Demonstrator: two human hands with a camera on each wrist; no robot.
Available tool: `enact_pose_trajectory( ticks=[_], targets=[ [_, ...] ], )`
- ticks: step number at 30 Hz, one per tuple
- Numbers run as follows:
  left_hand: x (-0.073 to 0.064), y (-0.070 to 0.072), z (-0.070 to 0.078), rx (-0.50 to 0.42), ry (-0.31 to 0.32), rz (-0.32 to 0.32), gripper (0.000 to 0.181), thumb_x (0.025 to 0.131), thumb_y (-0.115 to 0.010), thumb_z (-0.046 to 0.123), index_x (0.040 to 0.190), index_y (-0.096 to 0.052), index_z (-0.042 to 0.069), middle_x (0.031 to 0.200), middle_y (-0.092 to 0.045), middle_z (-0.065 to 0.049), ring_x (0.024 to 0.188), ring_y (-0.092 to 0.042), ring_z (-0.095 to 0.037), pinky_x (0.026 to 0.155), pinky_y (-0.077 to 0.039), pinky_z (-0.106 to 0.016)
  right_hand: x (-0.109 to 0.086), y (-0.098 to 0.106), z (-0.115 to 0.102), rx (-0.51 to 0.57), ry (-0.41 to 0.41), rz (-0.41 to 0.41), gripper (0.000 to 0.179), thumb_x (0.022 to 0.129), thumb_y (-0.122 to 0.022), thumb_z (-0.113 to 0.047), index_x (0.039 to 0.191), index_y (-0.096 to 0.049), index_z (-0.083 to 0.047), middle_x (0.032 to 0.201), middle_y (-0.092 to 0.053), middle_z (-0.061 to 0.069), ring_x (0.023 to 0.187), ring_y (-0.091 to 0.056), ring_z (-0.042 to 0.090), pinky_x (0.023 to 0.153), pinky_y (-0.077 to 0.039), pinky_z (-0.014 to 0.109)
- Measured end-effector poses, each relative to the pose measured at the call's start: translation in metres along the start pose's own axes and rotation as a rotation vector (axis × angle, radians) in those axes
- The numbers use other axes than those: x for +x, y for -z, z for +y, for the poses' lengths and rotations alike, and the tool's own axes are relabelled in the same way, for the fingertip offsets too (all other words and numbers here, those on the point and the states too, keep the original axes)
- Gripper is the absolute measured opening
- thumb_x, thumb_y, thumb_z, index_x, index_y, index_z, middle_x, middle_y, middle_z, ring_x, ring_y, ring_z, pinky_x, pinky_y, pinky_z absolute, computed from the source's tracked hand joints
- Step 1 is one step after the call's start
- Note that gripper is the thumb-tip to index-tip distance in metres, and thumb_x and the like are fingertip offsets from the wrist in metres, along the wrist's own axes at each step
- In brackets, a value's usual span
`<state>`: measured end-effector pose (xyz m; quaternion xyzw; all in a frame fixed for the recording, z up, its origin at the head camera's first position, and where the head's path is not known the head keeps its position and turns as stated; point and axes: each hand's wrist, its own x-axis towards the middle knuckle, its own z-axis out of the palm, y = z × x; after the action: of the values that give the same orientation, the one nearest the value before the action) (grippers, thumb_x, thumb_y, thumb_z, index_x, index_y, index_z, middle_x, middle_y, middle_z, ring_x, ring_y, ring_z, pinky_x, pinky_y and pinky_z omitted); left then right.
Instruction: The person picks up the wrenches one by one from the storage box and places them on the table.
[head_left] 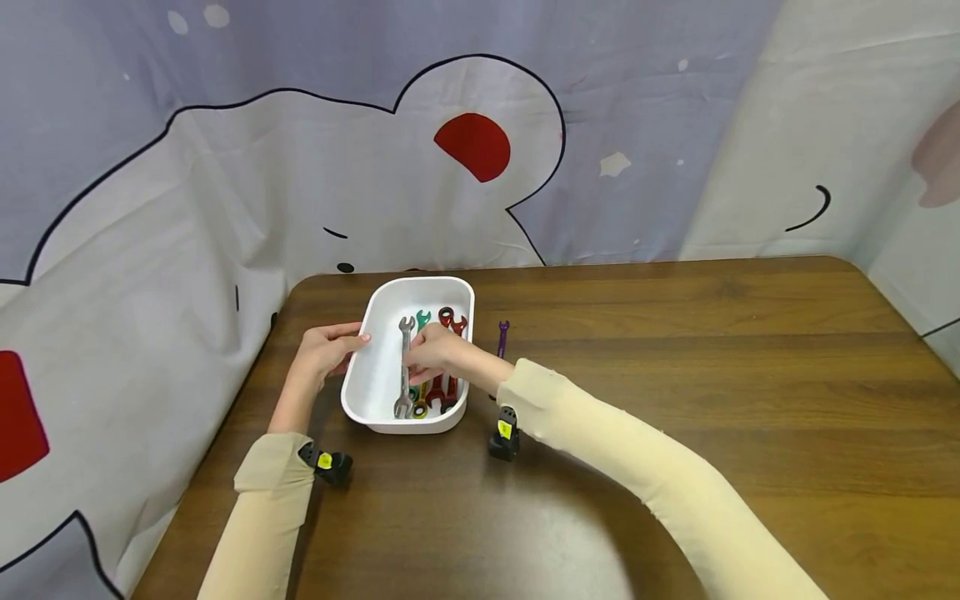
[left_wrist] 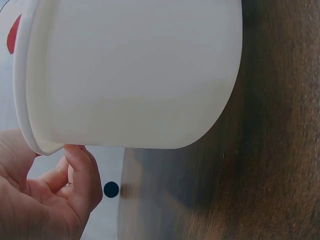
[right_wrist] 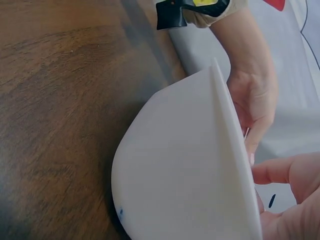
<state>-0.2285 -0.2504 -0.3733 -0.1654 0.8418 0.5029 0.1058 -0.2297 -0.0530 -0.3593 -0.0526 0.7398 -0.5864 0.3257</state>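
Observation:
A white plastic tub (head_left: pixel 381 367) stands on the table and looks tilted a little in the head view. Its left rim is in the grip of my left hand (head_left: pixel 324 352), thumb over the edge and fingers outside below it. My right hand (head_left: pixel 438 350) reaches into the tub and pinches the middle of a silver double open-ended wrench (head_left: pixel 403 406). Beside that wrench lie a green wrench (head_left: pixel 423 317), red wrenches (head_left: pixel 459 325) and a yellow one (head_left: pixel 420 410), partly covered by the right hand. Both wrist views show mainly the tub's outer wall (left_wrist: pixel 140 75).
Right of the tub a purple wrench (head_left: pixel 503 333) lies on the brown wooden table (head_left: pixel 675 350), its lower part behind my right forearm. A printed curtain (head_left: pixel 337 183) hangs along the table's back and left edges. Each wrist carries a small black camera (head_left: pixel 504 442).

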Motion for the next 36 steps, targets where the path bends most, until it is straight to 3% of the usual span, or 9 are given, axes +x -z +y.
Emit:
enact_pose_trajectory(
  ticks=[4, 14, 21, 28, 36],
  targets=[
    [0.0, 0.0, 0.001, -0.004, -0.009, -0.001, 0.052, 0.092, -0.064, 0.025, 0.138, -0.052, 0.006, 0.12, -0.06, -0.014, 0.077, -0.058, -0.004, 0.068, -0.053, -0.022, 0.0, 0.003, 0.0, 0.018, 0.001, 0.017, 0.008, 0.091, -0.056, 0.003, 0.085, -0.05, 0.001, 0.076, -0.051, 0.007, 0.053, -0.059, 0.013, 0.055, -0.054, 0.018],
    [-0.002, 0.0, 0.003, -0.013, -0.005, -0.011, 0.053, 0.092, -0.064, 0.026, 0.139, -0.051, 0.006, 0.123, -0.058, -0.014, 0.079, -0.058, -0.004, 0.069, -0.052, -0.021, -0.005, 0.007, -0.003, 0.001, 0.027, 0.026, 0.01, 0.09, -0.058, 0.001, 0.096, -0.05, 0.005, 0.079, -0.052, 0.007, 0.056, -0.06, 0.014, 0.06, -0.056, 0.023],
    [-0.002, 0.001, 0.003, -0.017, -0.007, -0.009, 0.053, 0.092, -0.065, 0.025, 0.138, -0.051, 0.006, 0.117, -0.06, -0.009, 0.077, -0.058, -0.003, 0.068, -0.052, -0.021, -0.009, 0.011, -0.004, 0.004, 0.033, 0.025, 0.01, 0.091, -0.057, 0.001, 0.095, -0.048, 0.003, 0.077, -0.053, 0.006, 0.056, -0.06, 0.013, 0.061, -0.056, 0.022],
    [-0.002, 0.002, 0.001, -0.008, -0.005, -0.012, 0.053, 0.092, -0.063, 0.026, 0.14, -0.05, 0.005, 0.126, -0.056, -0.015, 0.078, -0.058, -0.004, 0.069, -0.052, -0.021, -0.011, 0.013, -0.002, 0.006, 0.045, 0.017, 0.011, 0.091, -0.057, 0.002, 0.093, -0.046, 0.001, 0.072, -0.053, 0.007, 0.052, -0.059, 0.012, 0.056, -0.055, 0.02],
    [-0.001, 0.002, 0.001, -0.012, 0.001, -0.011, 0.053, 0.092, -0.063, 0.025, 0.139, -0.05, 0.006, 0.12, -0.059, -0.012, 0.076, -0.057, -0.003, 0.068, -0.052, -0.02, -0.018, 0.018, -0.001, 0.004, 0.071, 0.046, 0.011, 0.09, -0.055, 0.004, 0.096, -0.046, 0.002, 0.073, -0.052, 0.005, 0.056, -0.058, 0.013, 0.055, -0.054, 0.019]
  ],
)
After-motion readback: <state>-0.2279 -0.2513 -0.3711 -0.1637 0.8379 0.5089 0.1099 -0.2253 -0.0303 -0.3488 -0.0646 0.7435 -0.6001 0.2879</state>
